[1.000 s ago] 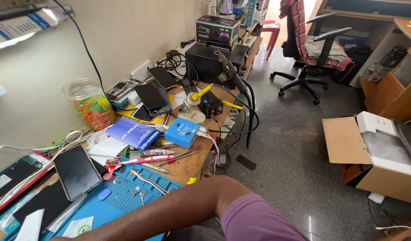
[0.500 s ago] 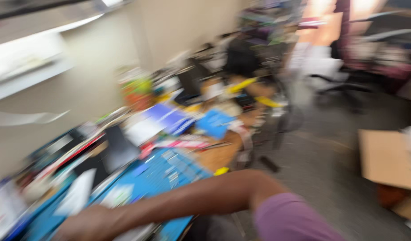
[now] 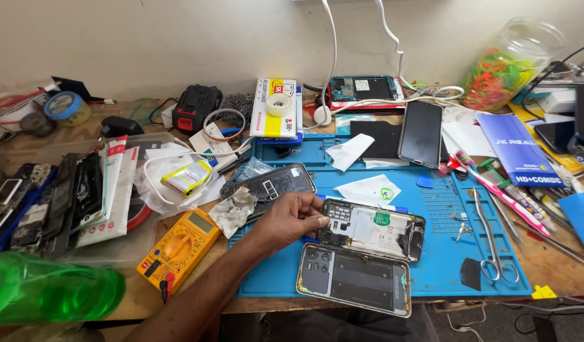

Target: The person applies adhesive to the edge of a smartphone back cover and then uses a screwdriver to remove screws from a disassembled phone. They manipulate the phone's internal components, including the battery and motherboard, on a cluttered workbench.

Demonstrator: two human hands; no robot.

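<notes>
My left hand (image 3: 290, 220) reaches in from the lower left and grips the left end of an opened phone (image 3: 374, 228). The phone lies on a blue work mat (image 3: 444, 221) with its circuit board and white-labelled battery exposed. Just below it rests a detached phone back panel (image 3: 355, 278) with camera cutouts. A dark clear phone case (image 3: 269, 183) and a crumpled grey cloth (image 3: 236, 209) sit just above and left of my hand. My right hand is out of view.
A yellow multimeter (image 3: 178, 244) lies left of my forearm and a green bottle (image 3: 44, 294) at the lower left. Scissors (image 3: 494, 253), a black phone (image 3: 422, 133), a jar of coloured bands (image 3: 510, 63), a tape roll (image 3: 279, 104) and stacked phone parts (image 3: 57, 196) crowd the bench.
The view has swung from looking along the bench toward the room to looking down at the blue mat. My left hand now rests on the opened phone.
</notes>
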